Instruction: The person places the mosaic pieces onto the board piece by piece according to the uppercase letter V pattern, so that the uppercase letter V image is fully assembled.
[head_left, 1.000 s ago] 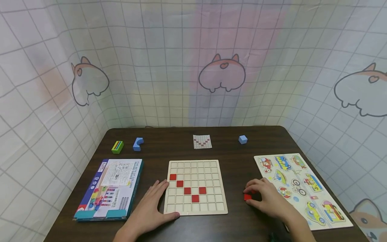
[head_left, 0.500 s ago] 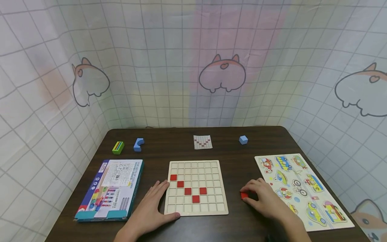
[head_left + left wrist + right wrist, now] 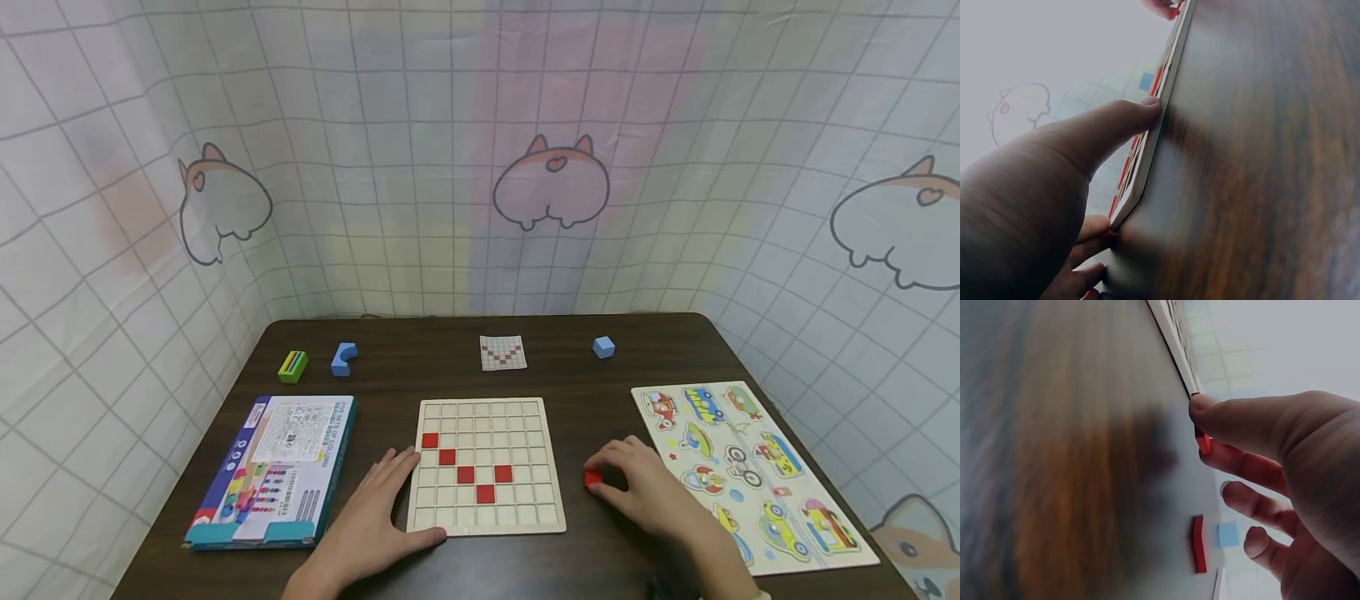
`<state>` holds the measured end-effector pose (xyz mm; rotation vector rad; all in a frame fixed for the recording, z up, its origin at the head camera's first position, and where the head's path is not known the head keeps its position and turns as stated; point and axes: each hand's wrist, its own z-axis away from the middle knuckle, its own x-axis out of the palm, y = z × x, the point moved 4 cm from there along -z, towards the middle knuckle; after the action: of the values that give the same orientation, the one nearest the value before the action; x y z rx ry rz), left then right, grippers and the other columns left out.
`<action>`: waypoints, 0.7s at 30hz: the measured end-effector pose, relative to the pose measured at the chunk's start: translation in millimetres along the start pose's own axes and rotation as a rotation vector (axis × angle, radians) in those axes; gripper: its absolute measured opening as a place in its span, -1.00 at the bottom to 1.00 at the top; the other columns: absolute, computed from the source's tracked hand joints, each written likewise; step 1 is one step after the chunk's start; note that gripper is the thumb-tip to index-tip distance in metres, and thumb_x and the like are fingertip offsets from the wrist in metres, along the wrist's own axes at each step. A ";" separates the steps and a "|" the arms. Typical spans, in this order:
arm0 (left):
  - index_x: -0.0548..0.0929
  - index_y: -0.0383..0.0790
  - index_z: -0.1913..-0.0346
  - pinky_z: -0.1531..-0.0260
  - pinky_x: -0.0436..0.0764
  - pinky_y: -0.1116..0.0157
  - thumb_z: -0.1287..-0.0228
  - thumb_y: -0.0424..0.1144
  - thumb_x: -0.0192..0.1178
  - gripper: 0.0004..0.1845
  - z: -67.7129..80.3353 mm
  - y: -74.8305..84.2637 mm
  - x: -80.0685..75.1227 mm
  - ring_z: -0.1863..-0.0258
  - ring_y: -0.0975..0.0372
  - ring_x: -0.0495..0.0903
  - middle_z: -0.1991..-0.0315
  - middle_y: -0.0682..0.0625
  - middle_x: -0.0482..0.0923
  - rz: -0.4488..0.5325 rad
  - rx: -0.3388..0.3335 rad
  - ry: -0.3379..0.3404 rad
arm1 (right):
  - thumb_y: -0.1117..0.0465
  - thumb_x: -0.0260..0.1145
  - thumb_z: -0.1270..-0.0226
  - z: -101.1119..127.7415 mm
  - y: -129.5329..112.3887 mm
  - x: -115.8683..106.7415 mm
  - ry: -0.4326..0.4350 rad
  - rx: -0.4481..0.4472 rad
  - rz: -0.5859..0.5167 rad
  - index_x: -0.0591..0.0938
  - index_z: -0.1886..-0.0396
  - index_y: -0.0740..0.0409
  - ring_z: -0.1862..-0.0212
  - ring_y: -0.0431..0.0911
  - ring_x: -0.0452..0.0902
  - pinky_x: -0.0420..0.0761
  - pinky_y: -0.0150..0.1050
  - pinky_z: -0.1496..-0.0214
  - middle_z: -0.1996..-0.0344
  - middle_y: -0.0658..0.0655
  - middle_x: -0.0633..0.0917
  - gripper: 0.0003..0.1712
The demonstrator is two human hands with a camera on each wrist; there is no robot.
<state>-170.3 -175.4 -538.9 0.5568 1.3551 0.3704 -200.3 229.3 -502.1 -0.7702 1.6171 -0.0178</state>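
Note:
A wooden grid board point(image 3: 487, 412) lies in the middle of the dark table and has several red tiles point(image 3: 466, 474) set in a V. My left hand point(image 3: 382, 500) rests flat on the table, its fingers straight against the board's left edge point(image 3: 1150, 134) and the thumb point(image 3: 1138, 112) touching it. To the right of the board, my right hand point(image 3: 603, 492) pinches a small red tile point(image 3: 592, 478) between thumb and forefinger. The right wrist view shows that pinched red tile point(image 3: 1203, 441) just off the table. Another red tile point(image 3: 1198, 544) lies flat under the palm.
A small pattern card point(image 3: 502, 352) lies behind the board, with a blue cube point(image 3: 603, 347) to its right. A blue arch block point(image 3: 342, 357) and a green block point(image 3: 292, 365) sit at the back left. A toy box point(image 3: 273, 467) lies left, a vehicle puzzle point(image 3: 757, 467) right.
My right hand has moved left, away from the vehicle puzzle and closer to the board, carrying the red tile. The left hand has stayed in place.

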 end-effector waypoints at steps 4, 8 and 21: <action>0.27 0.06 -0.78 -0.76 0.10 -0.35 0.07 0.68 0.50 0.40 -0.4 -0.7 0.3 -0.86 -0.05 -0.03 -0.79 0.05 0.23 0.006 -0.001 -0.001 | 0.11 0.64 -0.42 -7.7 -6.6 2.5 0.015 -0.033 -0.002 0.84 0.05 -0.18 0.01 -0.28 0.50 0.64 -0.11 -0.11 0.08 -0.28 0.78 -0.81; 0.27 0.06 -0.78 -0.76 0.09 -0.34 0.07 0.68 0.50 0.40 -0.8 -1.4 1.0 -0.86 -0.05 -0.03 -0.78 0.05 0.24 0.008 -0.002 -0.001 | 0.12 0.64 -0.42 -16.5 -12.5 6.2 0.006 -0.048 -0.008 0.84 0.04 -0.17 -0.01 -0.24 0.51 0.60 -0.05 -0.14 0.08 -0.26 0.78 -0.81; 0.28 0.07 -0.78 -0.77 0.11 -0.32 0.08 0.68 0.50 0.40 -1.2 -1.4 1.3 -0.86 -0.04 -0.02 -0.78 0.06 0.25 -0.001 0.001 0.005 | 0.09 0.63 -0.43 -44.4 -30.4 25.1 -0.070 -0.063 -0.058 0.85 -0.03 -0.14 -0.04 -0.23 0.49 0.58 -0.03 -0.19 0.00 -0.23 0.79 -0.77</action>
<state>-171.3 -175.6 -540.9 0.5565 1.3604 0.3701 -225.4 175.5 -501.3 -0.8573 1.5345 0.0178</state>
